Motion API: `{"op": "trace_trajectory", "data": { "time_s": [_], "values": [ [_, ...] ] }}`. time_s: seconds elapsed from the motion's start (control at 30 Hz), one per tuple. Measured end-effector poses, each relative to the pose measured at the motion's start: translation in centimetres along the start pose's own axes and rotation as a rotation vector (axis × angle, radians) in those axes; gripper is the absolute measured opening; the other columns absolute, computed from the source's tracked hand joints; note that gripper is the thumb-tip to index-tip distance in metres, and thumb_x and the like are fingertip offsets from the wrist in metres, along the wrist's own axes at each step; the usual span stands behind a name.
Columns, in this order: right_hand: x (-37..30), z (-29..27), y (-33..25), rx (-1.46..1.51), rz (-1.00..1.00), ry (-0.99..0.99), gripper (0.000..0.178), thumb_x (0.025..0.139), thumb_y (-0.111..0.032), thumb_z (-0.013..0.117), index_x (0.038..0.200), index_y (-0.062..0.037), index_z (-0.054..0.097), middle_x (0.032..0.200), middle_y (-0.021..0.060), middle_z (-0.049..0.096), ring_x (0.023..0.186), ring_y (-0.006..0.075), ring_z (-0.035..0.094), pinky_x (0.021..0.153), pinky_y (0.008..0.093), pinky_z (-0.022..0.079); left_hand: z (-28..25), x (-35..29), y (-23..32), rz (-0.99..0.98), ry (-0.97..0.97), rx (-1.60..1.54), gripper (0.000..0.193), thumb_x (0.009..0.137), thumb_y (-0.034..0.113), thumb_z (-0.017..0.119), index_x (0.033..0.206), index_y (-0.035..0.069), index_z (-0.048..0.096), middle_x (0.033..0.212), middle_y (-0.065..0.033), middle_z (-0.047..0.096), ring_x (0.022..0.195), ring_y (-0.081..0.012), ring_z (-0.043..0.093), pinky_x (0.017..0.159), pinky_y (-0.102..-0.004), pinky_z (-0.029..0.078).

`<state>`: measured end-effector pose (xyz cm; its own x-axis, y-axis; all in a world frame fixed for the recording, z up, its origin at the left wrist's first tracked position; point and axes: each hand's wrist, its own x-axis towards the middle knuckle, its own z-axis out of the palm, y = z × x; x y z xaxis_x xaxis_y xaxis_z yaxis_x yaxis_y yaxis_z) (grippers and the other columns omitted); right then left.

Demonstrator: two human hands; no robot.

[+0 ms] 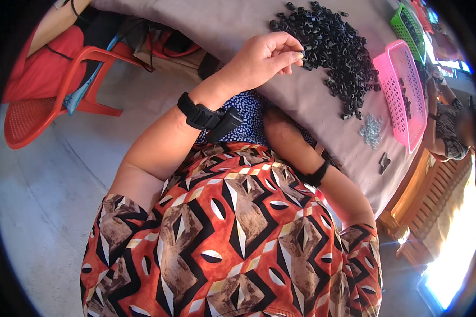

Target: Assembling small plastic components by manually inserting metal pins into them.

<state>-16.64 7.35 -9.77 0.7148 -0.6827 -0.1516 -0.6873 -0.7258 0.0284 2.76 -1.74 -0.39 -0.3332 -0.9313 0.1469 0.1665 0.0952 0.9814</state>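
**Small Parts, Fine Pinch**

A person's left hand (272, 57) reaches over a cloth-covered worktop (301, 96), its fingers drawn into a narrow pinch, apparently on a small black piece (303, 53) (mostly hidden by the fingertips). Just beyond lies a heap of black parts (337, 50), near a pink basket (390, 90) and a scatter of clear pieces (372, 130). The piece looks light, stiff and perhaps slick, best taken by its edges. The right hand is hidden; its grip cannot be told.
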Motion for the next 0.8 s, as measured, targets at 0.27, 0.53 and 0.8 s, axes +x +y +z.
{"op": "trace_trajectory", "data": {
  "time_s": [0.27, 0.53, 0.8],
  "values": [
    [-2.4, -2.7, 0.2, 0.735, -0.161, -0.007, 0.017, 0.082, 0.001, 0.059, 0.097, 0.0014, 0.066, 0.092, 0.0179, 0.064, 0.089, 0.0374, 0.063, 0.079, 0.0418, 0.053, 0.1, 0.1, -0.3, 0.013, 0.003, 0.038, 0.021, 0.100, 0.016, 0.059, 0.116, 0.002, 0.062, 0.100, -0.0038, 0.071, 0.078, -0.0055, 0.060, 0.073, -0.0227, 0.053],
    [-2.1, -3.1, 1.0, 1.224, 0.110, -0.203, 0.020, 0.087, 0.001, 0.060, 0.106, 0.0029, 0.066, 0.100, 0.0183, 0.068, 0.092, 0.0316, 0.066, 0.084, 0.0353, 0.051, 0.2, 0.1, -0.3, 0.029, -0.008, 0.015, 0.020, 0.100, 0.015, 0.059, 0.115, 0.002, 0.063, 0.099, -0.0039, 0.070, 0.078, -0.0057, 0.060, 0.073, -0.0226, 0.053],
    [4.5, 0.1, 2.1, 0.367, 0.271, 0.398, 0.028, 0.085, -0.014, 0.066, 0.109, -0.0004, 0.065, 0.101, 0.0173, 0.069, 0.096, 0.0348, 0.065, 0.088, 0.0438, 0.051, 0.4, 0.2, -0.6, 0.055, -0.015, 0.028, 0.020, 0.100, 0.015, 0.059, 0.115, 0.002, 0.063, 0.098, -0.0037, 0.070, 0.077, -0.0060, 0.060, 0.074, -0.0228, 0.053]
  ]
}}
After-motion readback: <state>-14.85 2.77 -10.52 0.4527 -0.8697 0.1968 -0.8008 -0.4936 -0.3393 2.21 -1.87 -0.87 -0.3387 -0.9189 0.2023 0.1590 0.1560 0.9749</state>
